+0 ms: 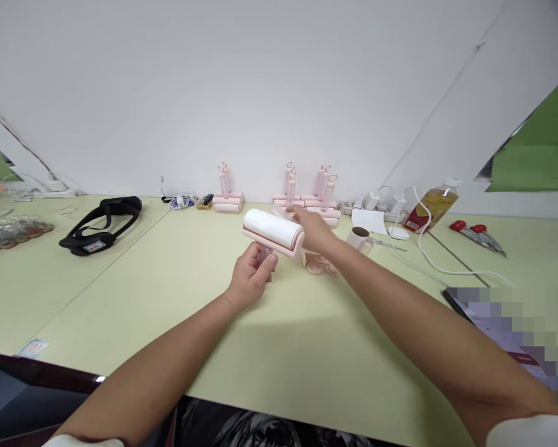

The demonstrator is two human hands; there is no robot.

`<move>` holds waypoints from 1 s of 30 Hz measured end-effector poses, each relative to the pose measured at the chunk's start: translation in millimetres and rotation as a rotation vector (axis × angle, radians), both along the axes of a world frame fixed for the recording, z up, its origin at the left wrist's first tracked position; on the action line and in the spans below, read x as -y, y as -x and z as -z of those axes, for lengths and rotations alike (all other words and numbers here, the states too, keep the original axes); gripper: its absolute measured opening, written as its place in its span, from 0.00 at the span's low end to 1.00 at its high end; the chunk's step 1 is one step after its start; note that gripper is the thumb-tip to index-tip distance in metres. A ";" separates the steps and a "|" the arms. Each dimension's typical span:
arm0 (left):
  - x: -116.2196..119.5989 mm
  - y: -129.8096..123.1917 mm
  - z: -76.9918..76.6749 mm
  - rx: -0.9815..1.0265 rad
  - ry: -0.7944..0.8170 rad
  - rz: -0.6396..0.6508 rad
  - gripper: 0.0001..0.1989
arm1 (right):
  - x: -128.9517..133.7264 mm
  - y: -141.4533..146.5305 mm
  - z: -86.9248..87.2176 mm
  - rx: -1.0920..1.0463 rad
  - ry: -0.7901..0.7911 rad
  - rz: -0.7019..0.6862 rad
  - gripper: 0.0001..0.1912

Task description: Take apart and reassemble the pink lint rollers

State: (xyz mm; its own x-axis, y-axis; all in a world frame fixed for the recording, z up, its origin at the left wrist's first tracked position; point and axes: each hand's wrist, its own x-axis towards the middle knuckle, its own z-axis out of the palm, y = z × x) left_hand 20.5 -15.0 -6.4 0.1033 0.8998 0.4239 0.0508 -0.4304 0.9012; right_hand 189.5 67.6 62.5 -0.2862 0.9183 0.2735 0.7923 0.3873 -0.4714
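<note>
A lint roller (273, 231) with a white sheet roll and a pink holder is tilted above the table. Its handle is wrapped by the closed fingers of my left hand (253, 273). Just behind the roller is my right hand (309, 226), its fingers bent together around something pale and translucent, mostly hidden. Below my right wrist lie pink parts (315, 264) with round loops. Beside my right forearm stands a roll (357, 237) with a brown cardboard core.
Several pink lint rollers (227, 202) stand along the wall. Black headgear (102, 225) lies left. At right are a drink bottle (432, 205), a white cable (428, 248), red-handled cutters (478, 237) and a partly blurred flat item (498, 335) near the edge.
</note>
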 end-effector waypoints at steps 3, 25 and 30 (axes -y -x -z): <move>-0.2 -0.2 0.9 -0.049 0.006 0.008 0.12 | 3.3 -18.6 -31.6 -0.447 0.059 0.095 0.21; -3.3 -0.1 4.6 -0.161 0.071 0.062 0.12 | 47.3 -25.6 -65.2 -0.218 0.079 -0.066 0.21; -2.4 0.1 4.6 -0.177 0.065 0.070 0.13 | 49.8 -24.7 -63.6 -0.184 0.080 -0.089 0.22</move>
State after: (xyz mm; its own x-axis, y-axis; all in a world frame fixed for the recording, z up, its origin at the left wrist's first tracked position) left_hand 20.4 -12.6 -11.0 0.2342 0.9127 0.3348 0.1828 -0.3796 0.9069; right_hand 214.3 17.7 126.1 -0.3190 0.9125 0.2562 0.6542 0.4076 -0.6371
